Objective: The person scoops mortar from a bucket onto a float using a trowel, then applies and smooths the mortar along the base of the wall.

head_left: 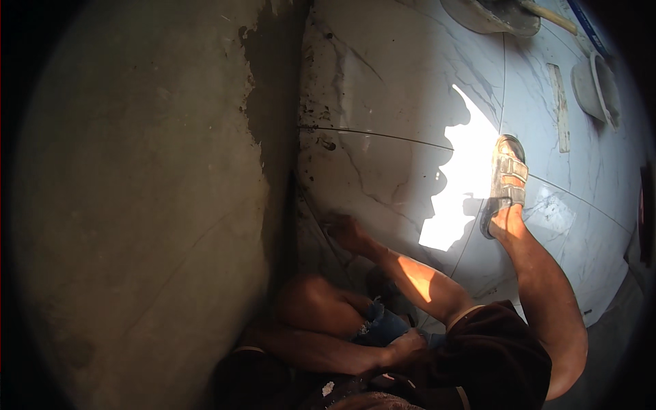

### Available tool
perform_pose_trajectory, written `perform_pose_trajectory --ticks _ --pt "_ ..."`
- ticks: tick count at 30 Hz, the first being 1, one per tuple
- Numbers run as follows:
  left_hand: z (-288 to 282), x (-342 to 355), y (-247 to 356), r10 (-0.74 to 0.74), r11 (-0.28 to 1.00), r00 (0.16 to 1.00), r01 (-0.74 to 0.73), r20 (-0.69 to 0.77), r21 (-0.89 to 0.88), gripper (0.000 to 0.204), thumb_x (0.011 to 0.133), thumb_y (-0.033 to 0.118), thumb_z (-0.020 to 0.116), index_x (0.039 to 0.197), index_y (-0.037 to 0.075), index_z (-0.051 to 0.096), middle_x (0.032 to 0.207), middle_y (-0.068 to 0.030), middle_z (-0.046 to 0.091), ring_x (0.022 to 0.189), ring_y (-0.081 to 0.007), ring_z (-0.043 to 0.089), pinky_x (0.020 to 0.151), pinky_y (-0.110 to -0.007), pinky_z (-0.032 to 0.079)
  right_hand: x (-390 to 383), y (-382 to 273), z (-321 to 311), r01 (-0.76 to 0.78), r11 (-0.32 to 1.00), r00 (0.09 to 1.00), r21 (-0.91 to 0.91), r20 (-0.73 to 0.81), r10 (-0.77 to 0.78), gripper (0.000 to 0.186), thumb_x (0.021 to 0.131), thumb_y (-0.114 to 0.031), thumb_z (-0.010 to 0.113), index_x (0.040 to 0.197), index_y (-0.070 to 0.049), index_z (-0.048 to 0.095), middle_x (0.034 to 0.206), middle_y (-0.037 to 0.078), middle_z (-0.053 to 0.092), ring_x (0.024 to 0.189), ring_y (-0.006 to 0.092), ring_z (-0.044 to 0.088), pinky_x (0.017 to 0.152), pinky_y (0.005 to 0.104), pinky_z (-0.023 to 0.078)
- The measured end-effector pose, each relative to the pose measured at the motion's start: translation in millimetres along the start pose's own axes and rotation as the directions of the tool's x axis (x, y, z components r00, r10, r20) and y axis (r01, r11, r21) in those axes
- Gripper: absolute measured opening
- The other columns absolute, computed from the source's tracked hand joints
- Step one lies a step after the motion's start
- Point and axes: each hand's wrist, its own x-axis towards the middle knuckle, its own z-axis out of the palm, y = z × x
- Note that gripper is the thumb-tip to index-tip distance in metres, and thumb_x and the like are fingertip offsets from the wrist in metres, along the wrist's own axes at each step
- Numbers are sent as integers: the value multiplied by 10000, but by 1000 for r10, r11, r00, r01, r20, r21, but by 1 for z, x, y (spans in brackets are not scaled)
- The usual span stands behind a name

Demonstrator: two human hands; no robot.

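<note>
My right hand reaches down to the marbled floor tile near the foot of the wall. Its fingers look bent and closed in deep shadow, and what they hold, if anything, I cannot make out. Beside them a dark slanting joint runs between tiles. My left hand rests low at my lap, next to the frayed denim shorts. Its fingers are turned away and mostly hidden.
A bare plaster wall with a damp, darker lower edge fills the left. At the far right lie a bowl with a wooden-handled tool, a second bowl, a narrow stained strip and a blue bar. My sandalled foot stands beside a sunlit patch.
</note>
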Motion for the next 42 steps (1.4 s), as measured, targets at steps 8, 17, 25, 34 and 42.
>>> perform_pose_trajectory --ticks 8,17,25,34,42 --pt "-28 15 49 -153 847 972 36 178 530 164 836 175 473 855 114 623 845 -59 610 841 -193 582 706 -326 425 101 -37 -112 -291 924 947 248 -63 315 327 810 -102 545 1121 -15 599 902 195 620 714 332 607 606 413 501" --pt "-23 10 45 121 769 977 -204 175 605 141 755 239 587 733 139 683 727 -81 655 694 -240 653 586 -379 472 16 15 3 97 995 957 -14 -275 -97 343 811 -70 550 1151 -45 590 1022 194 624 883 312 618 797 376 499" --pt "-32 20 71 11 602 959 -232 283 764 140 790 240 566 765 155 674 731 -82 655 718 -243 658 582 -360 467 157 -38 -143 -299 944 938 136 -140 317 303 868 -133 481 1138 -42 582 962 162 631 691 237 637 626 352 519" --pt "-28 17 49 19 744 971 -172 237 646 197 808 302 555 790 144 671 758 -47 658 739 -208 652 569 -330 438 -19 23 33 -153 981 986 120 82 144 328 840 -137 525 1148 -63 609 1219 180 553 1068 359 563 912 422 453" --pt "-37 23 78 -370 778 796 -17 479 628 190 852 169 451 953 103 598 909 -95 579 860 -283 517 760 -352 387 -19 6 -18 -160 983 968 90 -179 174 281 856 -110 495 1101 -43 615 1058 190 615 967 360 609 824 396 490"
